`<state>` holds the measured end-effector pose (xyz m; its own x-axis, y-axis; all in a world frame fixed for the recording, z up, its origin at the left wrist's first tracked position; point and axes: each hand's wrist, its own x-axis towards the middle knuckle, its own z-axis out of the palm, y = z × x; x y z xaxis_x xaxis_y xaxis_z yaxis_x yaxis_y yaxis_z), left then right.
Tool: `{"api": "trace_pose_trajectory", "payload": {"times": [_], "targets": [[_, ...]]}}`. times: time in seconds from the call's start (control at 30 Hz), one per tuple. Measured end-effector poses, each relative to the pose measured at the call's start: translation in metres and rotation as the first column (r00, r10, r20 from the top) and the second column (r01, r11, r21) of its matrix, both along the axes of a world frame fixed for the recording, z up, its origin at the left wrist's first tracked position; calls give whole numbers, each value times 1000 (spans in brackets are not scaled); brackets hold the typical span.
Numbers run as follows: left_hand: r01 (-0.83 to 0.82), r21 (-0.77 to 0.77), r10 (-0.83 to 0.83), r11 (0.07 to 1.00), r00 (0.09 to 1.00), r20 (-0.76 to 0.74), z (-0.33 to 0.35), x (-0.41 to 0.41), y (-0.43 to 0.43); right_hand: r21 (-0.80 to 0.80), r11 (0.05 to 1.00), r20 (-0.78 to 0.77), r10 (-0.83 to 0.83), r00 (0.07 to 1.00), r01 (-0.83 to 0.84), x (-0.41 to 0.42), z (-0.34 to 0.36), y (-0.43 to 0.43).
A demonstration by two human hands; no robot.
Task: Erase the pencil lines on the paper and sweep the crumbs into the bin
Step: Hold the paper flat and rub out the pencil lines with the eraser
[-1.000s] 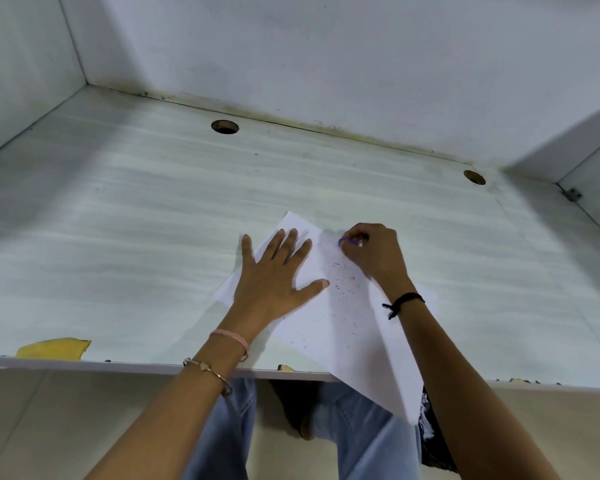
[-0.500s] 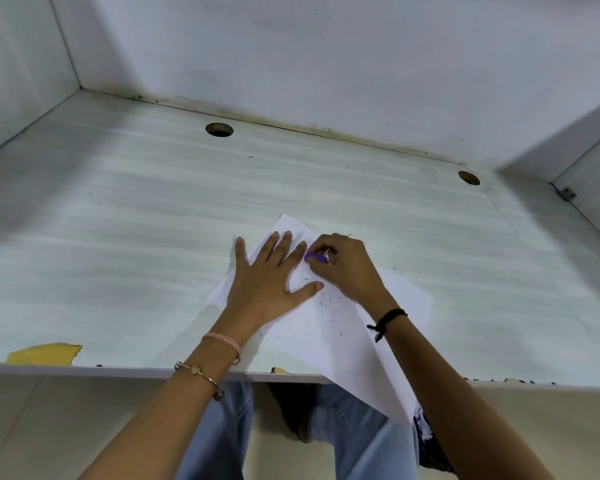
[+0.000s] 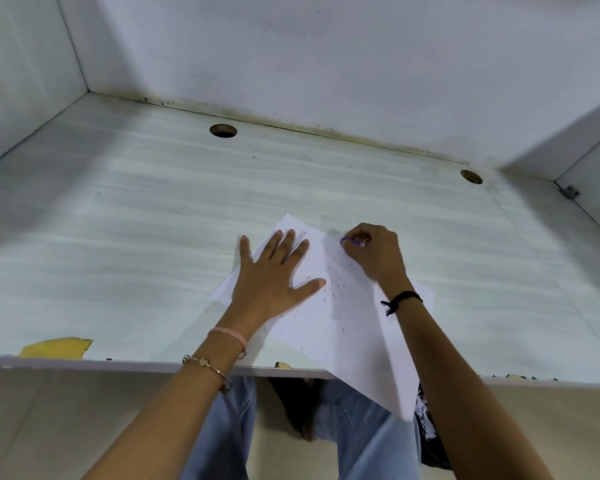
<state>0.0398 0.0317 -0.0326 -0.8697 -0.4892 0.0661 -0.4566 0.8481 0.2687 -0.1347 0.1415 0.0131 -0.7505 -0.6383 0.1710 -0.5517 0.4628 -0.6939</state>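
A white sheet of paper (image 3: 343,334) lies skewed on the pale desk (image 3: 136,220), one corner hanging over the front edge. My left hand (image 3: 274,271) presses flat on its left part, fingers spread. My right hand (image 3: 374,254) pinches a small purple eraser (image 3: 347,241) against the paper near its far edge. Dark eraser crumbs (image 3: 336,289) are scattered over the middle of the sheet. Faint pencil lines (image 3: 300,237) show just beyond my left fingertips. No bin is in view.
Walls enclose the desk at the back and both sides. Two round cable holes sit near the back, one at the left (image 3: 223,130) and one at the right (image 3: 471,177). A yellow scrap (image 3: 56,347) lies at the front left edge. My knees show below the desk.
My right hand with the eraser slid left toward my left hand half a second ago and has now moved back right along the far part of the paper. The left hand stays pressed flat.
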Motion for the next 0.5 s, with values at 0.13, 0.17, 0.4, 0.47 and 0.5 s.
{"api": "trace_pose_trajectory", "payload": {"times": [0.13,0.17,0.4,0.47,0.5], "targets": [[-3,36,3,999,1000,5,3,-1,0,-54,997,39,54,998,-52,19,-1,1],[-4,47,4,999,1000,0,4,-3,0,-112,992,74,74,995,-65,26,-5,3],[34,234,4,972,988,-157,16,-1,-20,-246,968,164,89,982,-47,40,-19,7],[5,280,57,960,975,-213,19,11,-26,-250,967,167,90,982,-46,37,-19,5],[-7,267,67,964,974,-217,21,18,-27,-248,968,166,91,982,-47,35,-19,4]]}}
